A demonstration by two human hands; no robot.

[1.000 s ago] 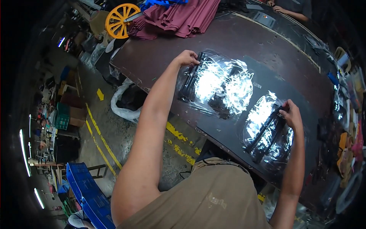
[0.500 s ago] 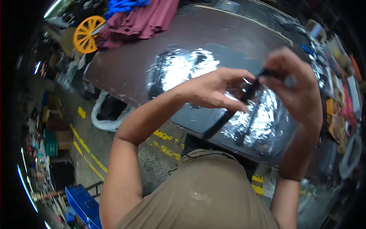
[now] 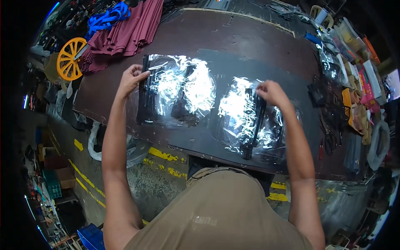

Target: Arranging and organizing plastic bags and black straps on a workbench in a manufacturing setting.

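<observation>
Two lots of clear, shiny plastic sheets lie side by side on the table. Along the left edge of the left plastic sheets (image 3: 166,89) runs a dark strip (image 3: 144,100), and my left hand (image 3: 134,80) is closed at its upper end, thumb across it. A narrow black strip, like zipper tape (image 3: 255,121), lies lengthwise over the right plastic sheets (image 3: 233,110). At its top end my right hand (image 3: 271,92) pinches it with bent fingers. Glare hides parts of both plastic lots.
Maroon fabric (image 3: 121,37) with blue straps (image 3: 109,18) is heaped at the far left, beside a yellow spoked wheel (image 3: 71,59). Scissors (image 3: 329,139) lie on the right side of the brown table (image 3: 250,37). Boxes and packets crowd the right edge.
My hands were together above the right sheets with a black strip between them. They have parted: the left has gone to the left sheets, the right is lower and the strip lies flat.
</observation>
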